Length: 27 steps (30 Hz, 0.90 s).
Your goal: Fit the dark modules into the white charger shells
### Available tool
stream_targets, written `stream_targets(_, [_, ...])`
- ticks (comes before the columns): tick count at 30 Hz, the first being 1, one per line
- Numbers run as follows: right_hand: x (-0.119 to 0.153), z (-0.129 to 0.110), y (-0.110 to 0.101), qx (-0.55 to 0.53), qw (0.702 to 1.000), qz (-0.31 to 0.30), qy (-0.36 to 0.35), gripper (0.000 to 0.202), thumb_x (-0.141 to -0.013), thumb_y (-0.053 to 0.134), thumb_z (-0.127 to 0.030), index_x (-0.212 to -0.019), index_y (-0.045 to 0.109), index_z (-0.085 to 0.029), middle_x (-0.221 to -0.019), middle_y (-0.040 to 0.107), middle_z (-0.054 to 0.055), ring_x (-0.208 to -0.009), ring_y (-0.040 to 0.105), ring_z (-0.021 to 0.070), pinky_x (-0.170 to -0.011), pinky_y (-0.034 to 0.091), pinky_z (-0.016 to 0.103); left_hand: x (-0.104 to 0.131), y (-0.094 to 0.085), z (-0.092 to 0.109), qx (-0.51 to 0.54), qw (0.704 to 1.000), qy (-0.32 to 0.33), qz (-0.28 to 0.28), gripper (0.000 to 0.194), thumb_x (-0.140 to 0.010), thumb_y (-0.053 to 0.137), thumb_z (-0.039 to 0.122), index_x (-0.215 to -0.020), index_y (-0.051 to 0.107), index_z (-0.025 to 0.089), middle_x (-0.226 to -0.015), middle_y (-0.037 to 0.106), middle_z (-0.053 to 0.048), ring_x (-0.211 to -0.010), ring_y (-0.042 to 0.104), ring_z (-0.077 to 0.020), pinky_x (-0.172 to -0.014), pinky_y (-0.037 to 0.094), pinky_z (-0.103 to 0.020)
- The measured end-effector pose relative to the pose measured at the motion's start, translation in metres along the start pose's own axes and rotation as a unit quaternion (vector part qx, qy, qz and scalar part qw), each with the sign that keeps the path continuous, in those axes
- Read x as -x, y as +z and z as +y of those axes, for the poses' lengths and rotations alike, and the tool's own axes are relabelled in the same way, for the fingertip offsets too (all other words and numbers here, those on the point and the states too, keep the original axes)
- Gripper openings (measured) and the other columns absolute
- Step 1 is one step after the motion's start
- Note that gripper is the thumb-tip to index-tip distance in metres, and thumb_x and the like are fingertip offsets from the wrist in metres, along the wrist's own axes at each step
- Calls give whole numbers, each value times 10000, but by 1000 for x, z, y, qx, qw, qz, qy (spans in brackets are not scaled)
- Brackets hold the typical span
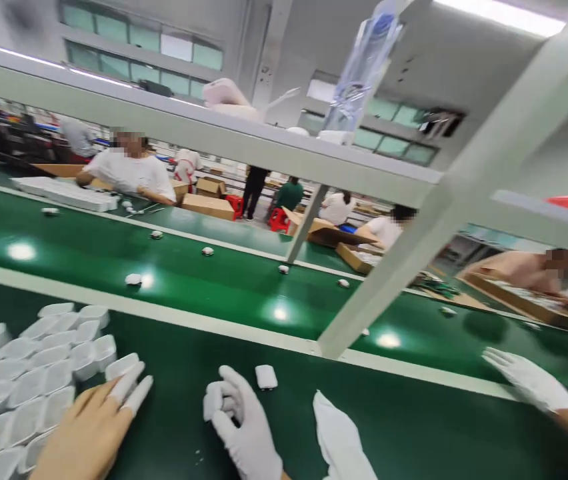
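My left hand (91, 423), bare with white covers on two fingertips, stretches over the dark green table. Its fingers are spread beside a white open-topped shell (121, 366) at the edge of a group of similar shells (29, 387); the thumb is hidden. To its right, my right hand (249, 420) in a white glove curls its fingers and thumb round a small white case (213, 402). Another small white case (266, 377) lies just beyond that hand. A white cloth-like piece (339, 433), perhaps a glove, is farther right.
Behind a pale rail (179, 320), a green conveyor (234, 287) carries several small white pieces. A slanted metal post (394, 267) supports an overhead shelf (264, 150). Another person's gloved hand (534, 381) reaches in at right. People and cardboard boxes (209, 205) are across the belt.
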State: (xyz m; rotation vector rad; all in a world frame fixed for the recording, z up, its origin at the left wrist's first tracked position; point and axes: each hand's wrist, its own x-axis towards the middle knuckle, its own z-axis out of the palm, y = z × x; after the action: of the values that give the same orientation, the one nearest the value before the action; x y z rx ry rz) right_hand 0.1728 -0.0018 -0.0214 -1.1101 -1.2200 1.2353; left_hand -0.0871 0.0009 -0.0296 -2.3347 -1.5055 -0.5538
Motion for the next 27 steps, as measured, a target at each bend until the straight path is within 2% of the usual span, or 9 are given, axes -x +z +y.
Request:
stream_targets(3, [-8, 1, -7, -68, 997, 3, 38, 616, -676, 814, -384, -1214, 574, -203, -1174, 646, 131, -969, 638, 251, -901, 486, 404, -4, -5, 8, -21, 1000, 3, 0, 548, -802, 370, 8, -1211, 658, 232, -1315, 606, -81, -1162, 575, -270, -899, 499, -378])
stream_targets(5, [-12, 1, -12, -125, 991, -8, 45, 621, -617, 865, -421, -1153, 633, -210, -1211, 637, 144, -1097, 599, 293, -985, 443, 434, -8, -7, 16, 3, 1000, 9, 5, 599, -788, 387, -10, -1286, 593, 251, -1339, 583, -84, -1137, 585, -278, -884, 517, -394])
stream_targets(7, [-13, -4, -15, -177, 979, -45, 87, 620, -578, 896, -421, -1120, 676, -218, -1179, 655, 135, -1153, 570, 304, -1025, 408, 435, -10, -9, 25, 80, 996, 40, 4, 621, -807, 408, 0, -1349, 514, 284, -1351, 566, -80, -1110, 595, -266, -900, 525, -404])
stream_targets(10, [-9, -17, -14, -240, 952, -100, 163, 598, -610, 879, -437, -1139, 699, -224, -1153, 660, 115, -1122, 575, 287, -992, 418, 412, -10, -11, 38, 243, 968, 59, -23, 581, -858, 452, 58, -1379, 440, 312, -1386, 519, -77, -1119, 597, -216, -940, 532, -356])
stream_targets(13, [-6, -27, -12, -277, 933, -125, 192, 536, -660, 848, -450, -1125, 720, -214, -1117, 655, 96, -1022, 590, 248, -898, 458, 358, -11, -14, 45, 360, 929, -7, -79, 562, -817, 533, 101, -1339, 464, 297, -1430, 464, -83, -1162, 587, -212, -991, 517, -349])
stream_targets(16, [-6, -24, -12, -300, 922, -116, 215, 447, -724, 809, -453, -1099, 733, -221, -1051, 659, 78, -970, 580, 211, -801, 477, 299, -13, -19, 47, 429, 893, -63, -123, 608, -751, 585, 105, -1327, 486, 273, -1445, 452, -80, -1285, 502, -241, -1098, 426, -390])
stream_targets(20, [-8, -17, -14, -312, 919, -85, 226, 376, -739, 807, -446, -1052, 743, -249, -1109, 648, 60, -1008, 570, 204, -801, 487, 290, -15, -23, 49, 464, 869, -54, -163, 595, -767, 542, 107, -1346, 487, 237, -1405, 511, -92, -1282, 509, -244, -1106, 416, -398])
stream_targets(24, [-5, -19, -13, -303, 924, -83, 218, 461, -646, 872, -423, -1050, 735, -246, -1214, 617, 64, -1157, 532, 257, -952, 454, 357, -17, -16, 57, 463, 869, -51, -167, 508, -815, 573, 194, -1318, 512, 225, -1273, 621, -104, -1131, 617, -245, -1005, 501, -392])
stream_targets(27, [-4, -24, -11, -295, 928, -77, 216, 517, -620, 885, -423, -1075, 716, -245, -1290, 579, 69, -1199, 515, 279, -996, 427, 394, -23, -11, 63, 470, 865, -63, -164, 581, -765, 640, 183, -1326, 501, 246, -1297, 608, -83, -1154, 595, -252, -1024, 477, -405])
